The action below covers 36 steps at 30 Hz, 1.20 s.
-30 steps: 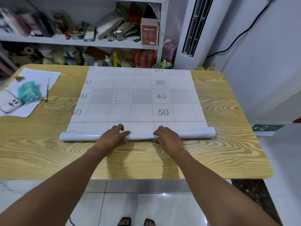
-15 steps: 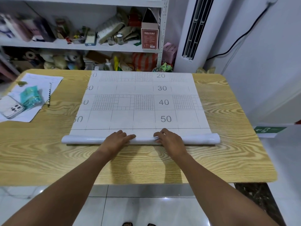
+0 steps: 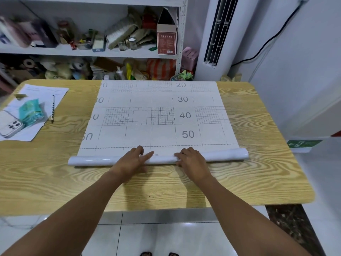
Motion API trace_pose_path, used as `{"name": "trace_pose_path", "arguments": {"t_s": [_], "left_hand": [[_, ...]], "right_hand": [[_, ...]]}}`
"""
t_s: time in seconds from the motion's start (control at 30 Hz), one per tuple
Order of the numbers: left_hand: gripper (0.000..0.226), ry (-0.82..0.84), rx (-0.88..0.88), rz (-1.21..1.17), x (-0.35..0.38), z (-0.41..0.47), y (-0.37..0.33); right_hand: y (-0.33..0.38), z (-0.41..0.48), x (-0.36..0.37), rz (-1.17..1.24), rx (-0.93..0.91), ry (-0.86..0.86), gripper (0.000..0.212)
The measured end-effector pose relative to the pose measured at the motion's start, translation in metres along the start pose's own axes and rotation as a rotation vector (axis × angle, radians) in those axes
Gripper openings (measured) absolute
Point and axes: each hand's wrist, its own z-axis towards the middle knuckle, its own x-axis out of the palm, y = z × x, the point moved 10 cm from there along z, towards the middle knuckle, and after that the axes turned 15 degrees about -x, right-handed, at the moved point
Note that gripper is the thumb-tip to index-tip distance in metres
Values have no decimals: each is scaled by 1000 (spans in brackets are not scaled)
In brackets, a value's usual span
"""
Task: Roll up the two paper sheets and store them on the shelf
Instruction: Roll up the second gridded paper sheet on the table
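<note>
a wood-grain desk (image 3: 258, 172) fills most of the view, with tiled floor in front of it. behind its far edge stands a white shelf (image 3: 92, 52) crammed with boxes, bags and jars, and to the right of that a tall white air unit (image 3: 217, 34) stands against the wall.

the paper sheet (image 3: 158, 115) lies flat along the middle of the desk, printed with grids and the numbers 20 to 50. its near end is curled into a glossy white roll (image 3: 225, 156) that runs crosswise, well back from the desk's front edge.

both hands sit on the middle of that roll, a short gap between them. the left hand (image 3: 132, 160) lies over it with fingers (image 3: 147, 156) fairly straight and spread, pressing down rather than gripping. the right hand (image 3: 191, 159) has its fingers (image 3: 178, 155) bent over the top and the thumb on the near side, so it holds the roll between them.

at the desk's left end lies a loose white page (image 3: 31, 133). on it rest a phone (image 3: 10, 125) lying camera side up, a teal packet (image 3: 31, 112) touching the phone, and a pencil (image 3: 53, 109) just to the packet's right.
</note>
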Motion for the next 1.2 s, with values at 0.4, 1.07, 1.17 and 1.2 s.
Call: {"name": "trace_pose_path", "arguments": {"t_s": [0.4,1.07,1.17,1.2], "left_hand": [[43,-253,162,168,-23,-8,-7],[67,23,-102,-81,-19,4,9],[61,29,-104,-65,-22,6,6],[55,24,-101,-33,-22,6,6]], "right_hand": [[-2,7,5,-9,41,29,28],[-11,2,-5,256,172,171,29],[-14,3,-5,279,212,189,20],[-16,4,-5,295,225,188,19]]}}
